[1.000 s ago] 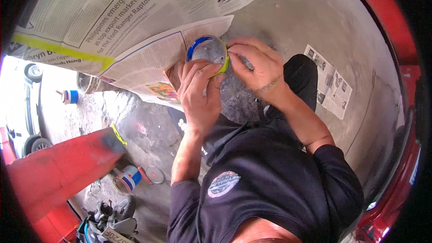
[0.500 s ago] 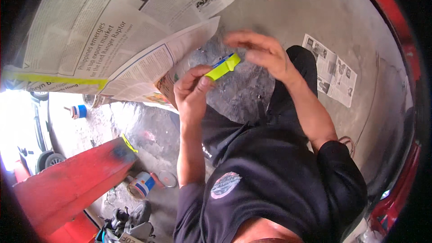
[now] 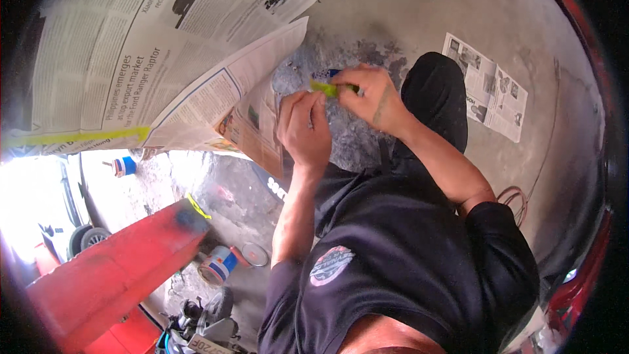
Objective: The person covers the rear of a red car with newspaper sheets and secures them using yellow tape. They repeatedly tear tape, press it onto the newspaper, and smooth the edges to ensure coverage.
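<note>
A bright yellow-green roll of masking tape (image 3: 325, 88) with a blue inner side is between my two hands, over the stained floor. My right hand (image 3: 377, 99) is closed round the roll, partly hiding it. The fingertips of my left hand (image 3: 305, 128) pinch at the tape's near edge; exactly how much of it they hold is hidden. Left of them hang large newspaper sheets (image 3: 216, 46), with a strip of the same tape (image 3: 85, 136) along their lower edge. A loose newspaper flap (image 3: 229, 82) curls toward my left hand.
A red painted panel (image 3: 118, 255) juts in at the lower left, a scrap of tape on its end. Near it are a paint can (image 3: 216, 265), a round lid (image 3: 255, 255) and a motorcycle (image 3: 203, 321). Another can (image 3: 124, 166) stands farther left. A newspaper sheet (image 3: 486, 88) lies on the floor at right.
My right hand has come down and left onto the tape roll, which my left hand alone held before. The left hand has shifted right, and both hands now meet at the tape.
</note>
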Available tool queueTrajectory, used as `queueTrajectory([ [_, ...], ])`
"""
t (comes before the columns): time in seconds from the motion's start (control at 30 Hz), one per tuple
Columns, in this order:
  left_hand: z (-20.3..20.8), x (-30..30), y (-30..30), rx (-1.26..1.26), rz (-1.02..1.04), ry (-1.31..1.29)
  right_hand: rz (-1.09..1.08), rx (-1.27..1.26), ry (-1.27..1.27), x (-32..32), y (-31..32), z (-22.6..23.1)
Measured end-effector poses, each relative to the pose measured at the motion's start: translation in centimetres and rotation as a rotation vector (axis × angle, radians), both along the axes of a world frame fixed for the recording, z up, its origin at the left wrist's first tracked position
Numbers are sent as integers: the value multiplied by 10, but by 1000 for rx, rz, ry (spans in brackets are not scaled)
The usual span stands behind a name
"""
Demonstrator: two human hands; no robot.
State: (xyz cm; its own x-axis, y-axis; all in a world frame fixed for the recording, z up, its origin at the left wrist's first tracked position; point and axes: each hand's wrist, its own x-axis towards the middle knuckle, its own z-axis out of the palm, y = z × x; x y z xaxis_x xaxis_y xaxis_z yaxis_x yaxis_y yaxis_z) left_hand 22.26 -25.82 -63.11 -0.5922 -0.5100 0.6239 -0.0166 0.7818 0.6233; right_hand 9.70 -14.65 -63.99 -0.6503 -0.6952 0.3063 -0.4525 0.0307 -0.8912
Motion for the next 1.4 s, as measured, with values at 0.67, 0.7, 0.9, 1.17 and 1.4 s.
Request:
queueTrajectory([
  [0.67, 54, -6, -22, -7, 127, -150, -160, -307, -837, -81, -51, -97],
  [0.7, 57, -7, -23, -40, 89, -184, -203, -412, -927, -87, -66, -110],
  [0.9, 55, -4, -18, -150, 14, -312, -168, -412, -933, -72, -130, -109],
  [1.17, 62, 8, -13, -385, -75, -300, -283, -555, -756, -77, -72, -60],
  [1.4, 83, -5, -16, -714, -202, -460, -287, -681, -383, -110, -67, 21],
])
